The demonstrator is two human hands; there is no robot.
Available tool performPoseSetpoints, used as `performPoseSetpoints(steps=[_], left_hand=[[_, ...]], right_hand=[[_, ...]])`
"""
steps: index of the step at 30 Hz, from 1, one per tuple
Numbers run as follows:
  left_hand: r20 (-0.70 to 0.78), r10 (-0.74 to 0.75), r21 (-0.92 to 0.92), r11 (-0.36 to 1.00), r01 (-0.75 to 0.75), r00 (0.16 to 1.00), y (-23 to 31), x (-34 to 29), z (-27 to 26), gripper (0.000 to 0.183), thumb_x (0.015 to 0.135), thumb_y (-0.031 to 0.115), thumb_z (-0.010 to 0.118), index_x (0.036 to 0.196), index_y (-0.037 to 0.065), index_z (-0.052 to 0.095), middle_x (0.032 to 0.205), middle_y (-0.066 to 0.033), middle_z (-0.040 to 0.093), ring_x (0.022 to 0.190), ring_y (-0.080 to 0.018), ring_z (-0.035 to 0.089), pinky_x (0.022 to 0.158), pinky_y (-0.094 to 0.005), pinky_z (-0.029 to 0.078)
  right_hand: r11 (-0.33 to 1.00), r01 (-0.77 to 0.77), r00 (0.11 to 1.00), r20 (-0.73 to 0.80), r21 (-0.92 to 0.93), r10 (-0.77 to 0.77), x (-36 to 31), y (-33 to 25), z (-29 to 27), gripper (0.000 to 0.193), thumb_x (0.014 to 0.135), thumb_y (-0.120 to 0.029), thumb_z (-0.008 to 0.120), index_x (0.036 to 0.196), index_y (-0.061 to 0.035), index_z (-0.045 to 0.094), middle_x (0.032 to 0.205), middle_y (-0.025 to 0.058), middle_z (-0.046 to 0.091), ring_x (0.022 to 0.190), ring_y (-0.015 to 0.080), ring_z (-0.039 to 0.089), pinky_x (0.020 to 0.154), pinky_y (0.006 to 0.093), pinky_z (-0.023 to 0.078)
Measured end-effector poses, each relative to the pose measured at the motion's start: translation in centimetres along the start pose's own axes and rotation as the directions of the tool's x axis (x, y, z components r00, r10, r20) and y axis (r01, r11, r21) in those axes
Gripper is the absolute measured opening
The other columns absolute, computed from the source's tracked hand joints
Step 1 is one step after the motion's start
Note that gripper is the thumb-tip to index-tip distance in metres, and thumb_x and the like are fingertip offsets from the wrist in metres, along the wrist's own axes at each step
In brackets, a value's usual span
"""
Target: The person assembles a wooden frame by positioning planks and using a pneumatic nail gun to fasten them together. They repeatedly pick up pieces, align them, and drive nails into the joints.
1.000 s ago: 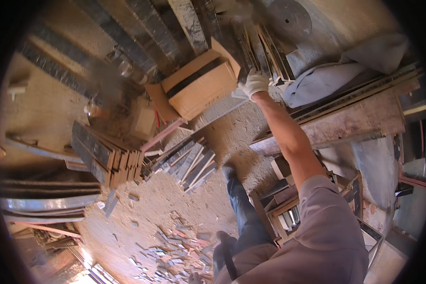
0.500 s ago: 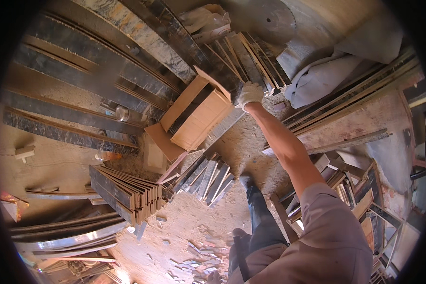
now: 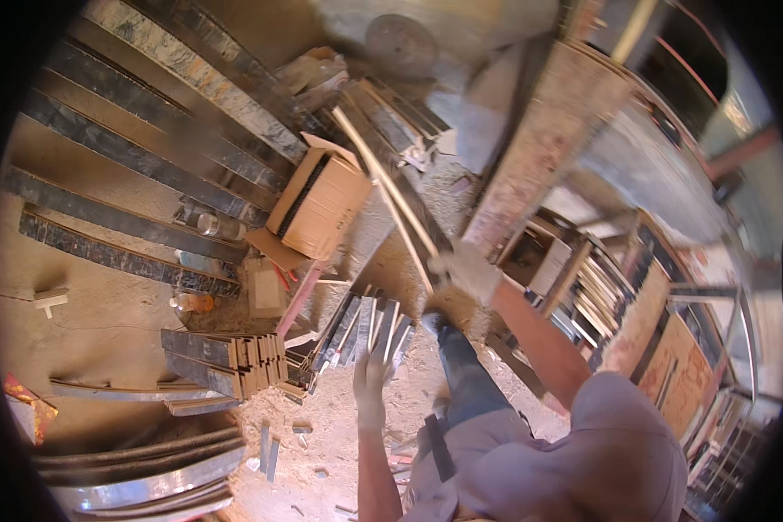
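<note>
My right hand (image 3: 465, 271), in a pale work glove, is closed round the near end of long, narrow wooden boards (image 3: 397, 190). They have pale edges and a dark face, and they slant away to the far left, past a cardboard box. How many boards are in the grip is hard to tell. My left hand (image 3: 371, 389), gloved too, is raised with its fingers stretched out and nothing in it. Just beyond its fingertips lies a pile of short dark-faced strips (image 3: 350, 326).
Long dark boards (image 3: 139, 148) lie in rows at the left. An open cardboard box (image 3: 326, 204) stands ahead, with a bottle of orange liquid (image 3: 191, 302) left of it. A stack of cut boards (image 3: 222, 361) sits left of my left hand. A broad plank (image 3: 552, 130) rises at the right.
My right hand has come back toward me from the far boards, bringing long boards along. My left hand has come into view from below. The view has swung to the right.
</note>
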State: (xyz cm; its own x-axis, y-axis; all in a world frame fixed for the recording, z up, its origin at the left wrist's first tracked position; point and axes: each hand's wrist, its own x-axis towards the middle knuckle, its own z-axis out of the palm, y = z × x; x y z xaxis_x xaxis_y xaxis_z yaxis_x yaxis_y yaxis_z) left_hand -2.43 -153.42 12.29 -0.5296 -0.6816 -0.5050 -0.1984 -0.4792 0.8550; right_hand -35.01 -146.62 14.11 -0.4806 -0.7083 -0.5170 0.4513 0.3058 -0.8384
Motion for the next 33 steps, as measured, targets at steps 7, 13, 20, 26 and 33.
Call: performPoseSetpoints(steps=[7, 13, 20, 26, 33], left_hand=[[0.601, 0.102, -0.481, 0.838, 0.257, 0.792, 2.0, -7.1, 12.8, 0.057, 0.097, 0.050, 0.063, 0.132, 0.004, 0.056, 0.120, -0.0109, 0.065, 0.109, -0.0212, 0.064, 0.095, -0.0367, 0.052], [0.502, -0.181, -0.207, 0.924, 0.321, 0.845, -11.3, -17.6, 15.1, 0.030, 0.096, 0.035, 0.070, 0.095, 0.006, 0.063, 0.082, -0.0043, 0.063, 0.075, -0.0183, 0.061, 0.079, -0.0351, 0.056], [0.476, -0.571, 0.517, 0.797, 0.313, 0.669, -23.6, -22.3, 9.1, 0.072, 0.092, 0.054, 0.067, 0.146, 0.012, 0.047, 0.142, -0.0171, 0.048, 0.116, -0.0326, 0.059, 0.090, -0.0451, 0.052], [-0.074, -0.515, 0.500, 0.722, 0.478, 0.854, -30.1, -13.7, -9.8, 0.054, 0.087, 0.050, 0.072, 0.121, 0.010, 0.061, 0.097, -0.0088, 0.064, 0.075, -0.0244, 0.062, 0.060, -0.0445, 0.049], [-0.015, -0.280, 0.766, 0.614, 0.191, 0.960, -31.0, -17.7, -7.6, 0.056, 0.085, 0.046, 0.077, 0.111, 0.000, 0.059, 0.077, -0.0095, 0.060, 0.055, -0.0171, 0.056, 0.045, -0.0349, 0.043]], right_hand=[[0.971, -0.050, 0.987, 0.163, 0.234, 0.012, -32.2, 13.8, 2.1, 0.040, 0.081, -0.015, 0.081, 0.113, -0.0021, 0.062, 0.088, 0.0077, 0.067, 0.068, 0.0121, 0.062, 0.058, 0.0256, 0.049], [0.950, -0.207, 0.969, -0.186, -0.235, 0.165, -48.6, 17.9, 3.0, 0.061, 0.082, -0.038, 0.081, 0.124, 0.0003, 0.058, 0.091, 0.0114, 0.070, 0.077, 0.0215, 0.069, 0.064, 0.0332, 0.055], [0.601, -0.145, 0.694, -0.352, 0.786, 0.628, -69.6, 38.3, -0.8, 0.060, 0.091, -0.038, 0.076, 0.123, 0.0081, 0.054, 0.075, 0.0089, 0.064, 0.062, 0.0197, 0.066, 0.048, 0.0308, 0.055], [0.708, 0.074, 0.078, -0.711, 0.703, 0.698, -83.1, 45.0, -7.2, 0.065, 0.088, -0.050, 0.075, 0.105, 0.0109, 0.060, 0.072, 0.0137, 0.063, 0.055, 0.0252, 0.067, 0.048, 0.0376, 0.058], [0.834, 0.274, 0.401, -0.845, 0.479, 0.354, -82.0, 41.1, -25.7, 0.064, 0.089, -0.055, 0.072, 0.105, 0.0059, 0.059, 0.087, 0.0197, 0.066, 0.069, 0.0329, 0.070, 0.060, 0.0420, 0.064]])
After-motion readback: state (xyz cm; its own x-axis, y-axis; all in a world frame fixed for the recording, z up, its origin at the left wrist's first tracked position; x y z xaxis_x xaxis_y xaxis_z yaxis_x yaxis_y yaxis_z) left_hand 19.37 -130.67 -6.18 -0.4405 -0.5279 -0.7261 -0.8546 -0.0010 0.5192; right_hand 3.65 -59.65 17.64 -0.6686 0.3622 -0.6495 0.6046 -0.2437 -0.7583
